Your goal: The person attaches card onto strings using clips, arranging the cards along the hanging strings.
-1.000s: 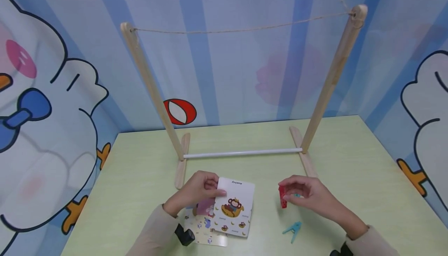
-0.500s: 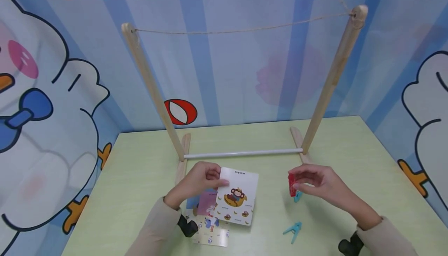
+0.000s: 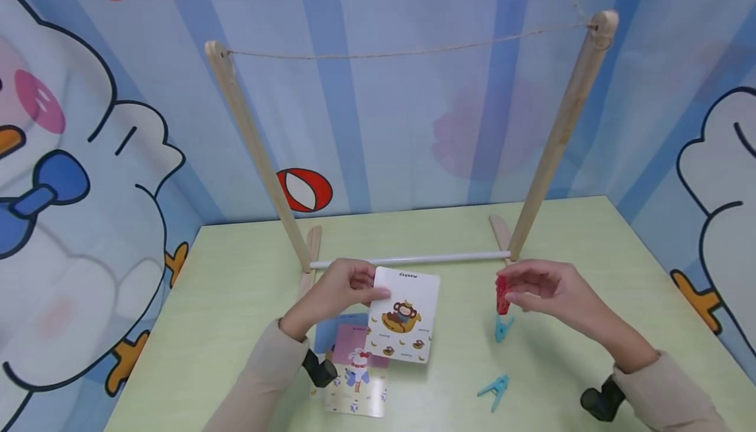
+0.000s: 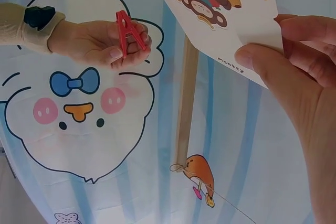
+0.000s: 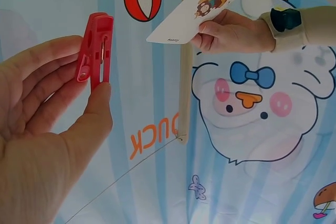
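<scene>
A white card with a monkey on a banana [image 3: 403,333] is pinched at its upper left corner by my left hand [image 3: 339,291], raised over the table. Its printed word appears upside down in the head view. Between the thumb and fingers of my right hand [image 3: 552,287] is a red clothespin [image 3: 502,295], held by its end; the right wrist view shows the red clothespin [image 5: 97,48] with its metal spring. Below the left hand lie a pink rabbit card [image 3: 348,343], a cream card [image 3: 354,402] and a blue card [image 3: 327,333], overlapping one another.
Two blue clothespins lie on the table: one blue clothespin [image 3: 502,328] under the right hand, another blue clothespin [image 3: 495,389] nearer the front. Behind stands a wooden frame with a left post [image 3: 256,150], right post [image 3: 561,136], white bottom bar [image 3: 437,259] and string [image 3: 407,54] across the top.
Both hands have risen away from the person toward the frame, the left with the monkey card, the right with the red clothespin, also shifting right. More of the cards underneath now shows.
</scene>
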